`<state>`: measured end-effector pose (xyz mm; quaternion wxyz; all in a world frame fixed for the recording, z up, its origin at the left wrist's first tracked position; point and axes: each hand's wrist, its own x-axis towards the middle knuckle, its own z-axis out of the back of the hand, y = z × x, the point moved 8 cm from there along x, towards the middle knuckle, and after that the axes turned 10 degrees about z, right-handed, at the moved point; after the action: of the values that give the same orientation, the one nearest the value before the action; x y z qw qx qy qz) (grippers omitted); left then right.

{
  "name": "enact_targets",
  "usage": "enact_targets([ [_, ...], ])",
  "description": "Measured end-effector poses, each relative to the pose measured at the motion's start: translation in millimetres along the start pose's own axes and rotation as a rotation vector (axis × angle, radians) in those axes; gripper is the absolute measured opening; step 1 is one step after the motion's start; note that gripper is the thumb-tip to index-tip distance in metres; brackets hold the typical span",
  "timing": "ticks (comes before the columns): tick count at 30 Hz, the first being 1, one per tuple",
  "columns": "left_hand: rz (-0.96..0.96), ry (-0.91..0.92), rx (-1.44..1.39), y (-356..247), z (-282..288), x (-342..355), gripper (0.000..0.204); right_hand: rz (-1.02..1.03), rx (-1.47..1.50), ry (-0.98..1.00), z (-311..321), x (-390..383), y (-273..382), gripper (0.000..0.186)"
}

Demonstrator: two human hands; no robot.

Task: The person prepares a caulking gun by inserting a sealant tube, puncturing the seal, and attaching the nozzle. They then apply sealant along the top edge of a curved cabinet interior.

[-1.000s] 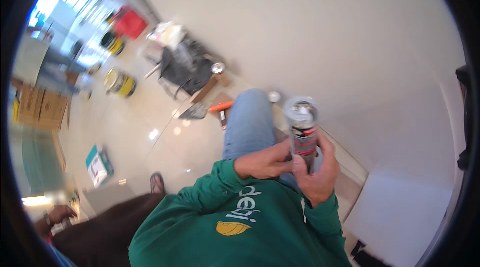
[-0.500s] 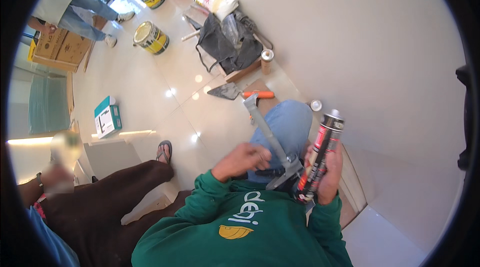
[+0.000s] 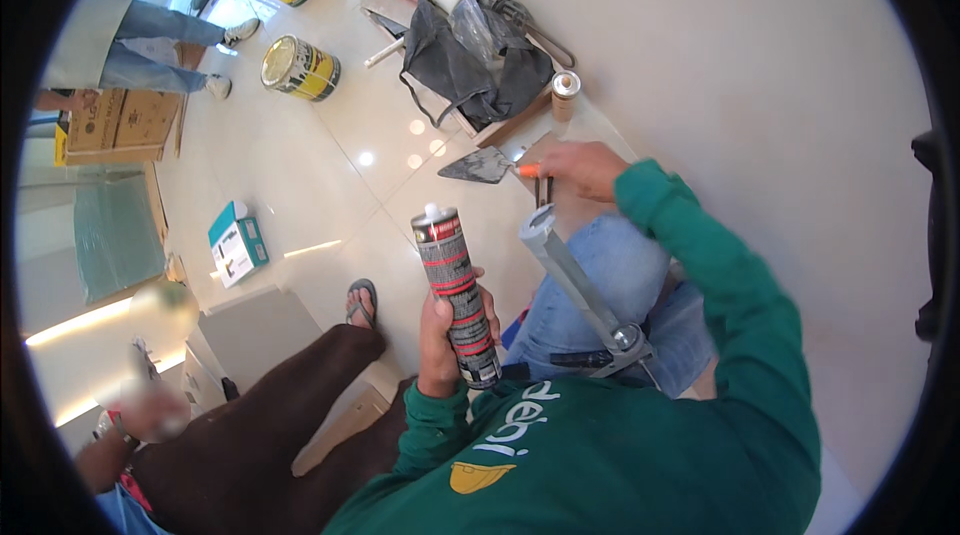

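My left hand [image 3: 438, 333] is closed round a black, grey and red sealant cartridge [image 3: 452, 275] with a white nozzle stub, held upright over my lap. A metal caulking gun [image 3: 575, 290] lies empty across my jeans. My right hand [image 3: 580, 171] reaches down to the floor, fingers bent over the orange handle [image 3: 529, 171] of a pointed trowel [image 3: 478, 163] and a narrow dark tool [image 3: 543, 192]; what they grip is partly hidden. A brown can [image 3: 563, 107] stands just beyond that hand.
Ahead are a dark bag [image 3: 455, 70] in a wooden tray, two buckets [image 3: 300, 70], cardboard boxes [image 3: 120, 123] and a teal-white box [image 3: 240, 240]. One co-worker [image 3: 160, 45] stands at upper left; another person's brown-trousered legs [image 3: 250, 435] are beside me. A wall [image 3: 760, 135] rises on the right.
The cartridge has come out of the caulking gun and passed from my right hand to my left, moving leftward. My right hand has moved forward to the tools on the floor.
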<state>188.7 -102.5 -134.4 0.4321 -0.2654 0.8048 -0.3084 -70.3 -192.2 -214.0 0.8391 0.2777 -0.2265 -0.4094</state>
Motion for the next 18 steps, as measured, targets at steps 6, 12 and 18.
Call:
enact_targets([
  [6,0.022,-0.062,0.063,5.9,15.9,-28.0,0.081,0.583,-0.376,0.49,-197.1,2.3,-69.2,0.02],
  [12,-0.013,-0.019,-0.129,-1.7,8.9,-42.7,0.101,0.489,-0.424,0.527,-227.0,-22.2,-92.1,0.009],
  [18,-0.103,0.221,-0.323,-38.5,-42.8,-29.6,0.076,-0.215,0.359,-0.212,-77.2,41.1,-72.3,0.027],
])
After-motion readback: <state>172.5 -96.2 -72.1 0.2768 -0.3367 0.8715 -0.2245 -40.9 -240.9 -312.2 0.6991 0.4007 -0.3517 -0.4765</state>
